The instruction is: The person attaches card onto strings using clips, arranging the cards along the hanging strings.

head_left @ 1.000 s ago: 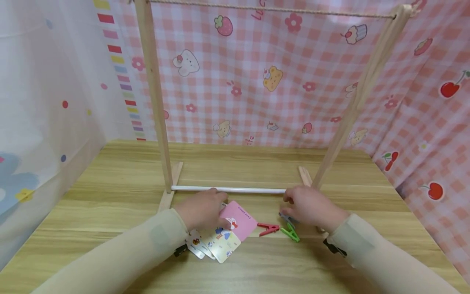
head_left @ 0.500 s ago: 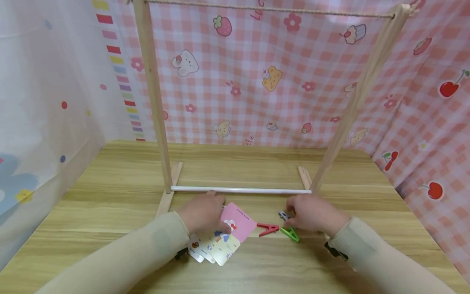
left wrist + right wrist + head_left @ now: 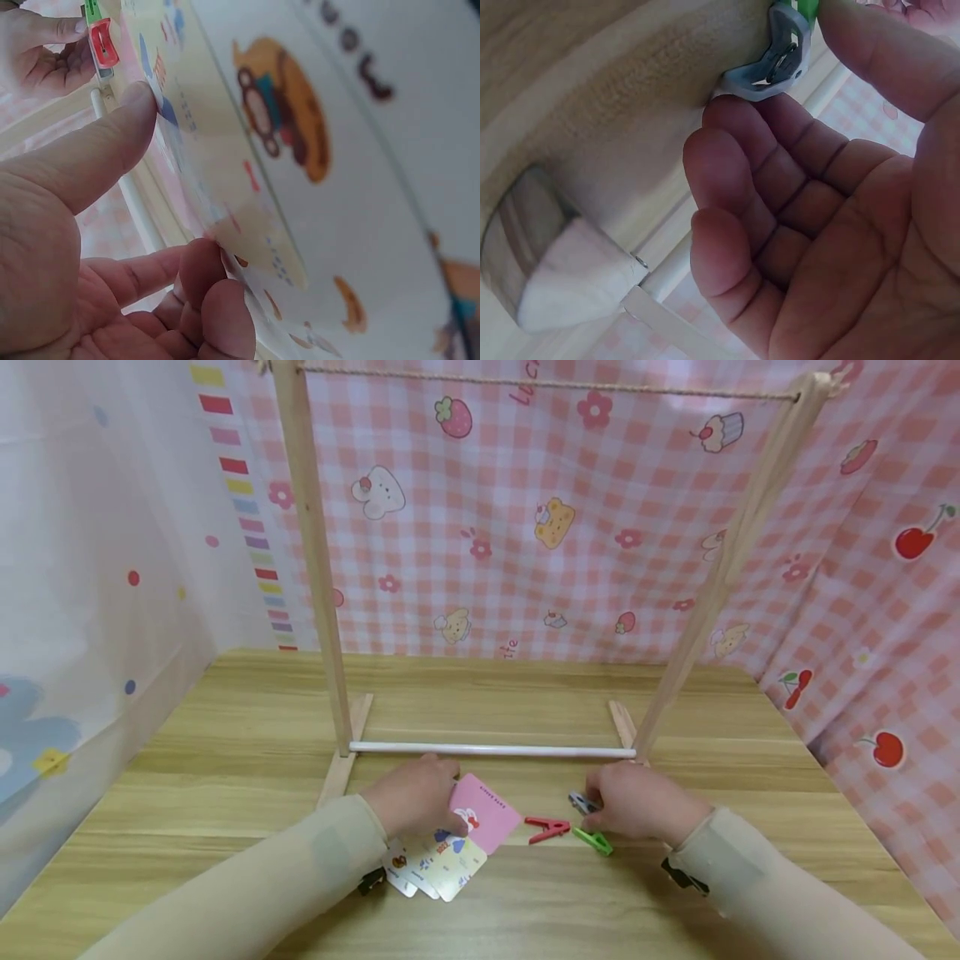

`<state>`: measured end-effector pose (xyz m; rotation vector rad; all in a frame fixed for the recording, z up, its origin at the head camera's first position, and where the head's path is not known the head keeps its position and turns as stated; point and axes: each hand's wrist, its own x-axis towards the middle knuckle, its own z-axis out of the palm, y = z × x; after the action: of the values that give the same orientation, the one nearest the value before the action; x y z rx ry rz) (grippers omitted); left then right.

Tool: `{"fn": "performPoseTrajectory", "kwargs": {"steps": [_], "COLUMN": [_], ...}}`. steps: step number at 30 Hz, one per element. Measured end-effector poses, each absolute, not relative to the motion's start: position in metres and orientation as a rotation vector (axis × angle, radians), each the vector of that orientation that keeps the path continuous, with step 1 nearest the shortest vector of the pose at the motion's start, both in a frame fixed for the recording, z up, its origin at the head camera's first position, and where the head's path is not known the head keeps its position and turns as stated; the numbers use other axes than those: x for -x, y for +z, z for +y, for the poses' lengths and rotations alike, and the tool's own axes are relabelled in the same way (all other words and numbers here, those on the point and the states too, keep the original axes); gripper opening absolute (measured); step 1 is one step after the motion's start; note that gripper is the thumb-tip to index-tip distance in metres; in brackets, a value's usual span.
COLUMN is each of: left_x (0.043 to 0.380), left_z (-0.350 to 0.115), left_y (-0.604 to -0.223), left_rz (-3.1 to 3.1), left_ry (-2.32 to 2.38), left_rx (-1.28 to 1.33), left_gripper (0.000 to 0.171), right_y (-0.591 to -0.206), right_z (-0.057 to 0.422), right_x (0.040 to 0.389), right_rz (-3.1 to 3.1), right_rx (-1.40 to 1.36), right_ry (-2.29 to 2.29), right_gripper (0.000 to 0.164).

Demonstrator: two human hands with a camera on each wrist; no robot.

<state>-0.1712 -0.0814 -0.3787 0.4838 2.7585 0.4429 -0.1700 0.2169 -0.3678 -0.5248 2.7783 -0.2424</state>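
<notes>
My left hand [image 3: 416, 797] rests over a fan of cards, thumb spread from the loosely bent fingers. In the left wrist view its thumb touches a yellow card [image 3: 214, 142] and its fingertips meet the fan's edge. A pink card [image 3: 486, 814] with a rabbit picture juts out to the right; white cards [image 3: 405, 878] show at the lower left. My right hand [image 3: 645, 797] pinches a grey clothespin [image 3: 769, 64], thumb on one side and curled fingertips on the other, close to the table. Beside it lie a green clothespin [image 3: 594, 841] and a red clothespin [image 3: 547, 828].
Behind the hands stands a wooden frame [image 3: 318, 577] with a white rod [image 3: 487, 749] low down. A twine line [image 3: 547, 384] spans its top between the two posts. Patterned cloth [image 3: 480, 527] hangs behind the wooden table [image 3: 480, 685].
My right hand has drawn back slightly from the white rod, uncovering its right end, and now has its fingers around the grey clothespin. My left hand and the cards have shifted only slightly.
</notes>
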Motion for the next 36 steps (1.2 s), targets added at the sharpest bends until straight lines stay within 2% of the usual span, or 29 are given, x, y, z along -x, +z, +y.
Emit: {"fn": "performPoseTrajectory", "kwargs": {"steps": [8, 36], "left_x": [0.1725, 0.1734], "left_z": [-0.0798, -0.0804], "left_y": [-0.3791, -0.3791], "left_rz": [2.751, 2.717], "left_ry": [0.481, 0.563], "left_rx": [-0.430, -0.369], "left_gripper": [0.072, 0.067], "right_y": [-0.3689, -0.3734], "right_z": [0.2173, 0.2172], "right_x": [0.1682, 0.1674], "right_rz": [2.787, 2.795], "right_rx": [0.531, 0.515], "right_ry": [-0.254, -0.345], "right_gripper": [0.026, 0.023]}}
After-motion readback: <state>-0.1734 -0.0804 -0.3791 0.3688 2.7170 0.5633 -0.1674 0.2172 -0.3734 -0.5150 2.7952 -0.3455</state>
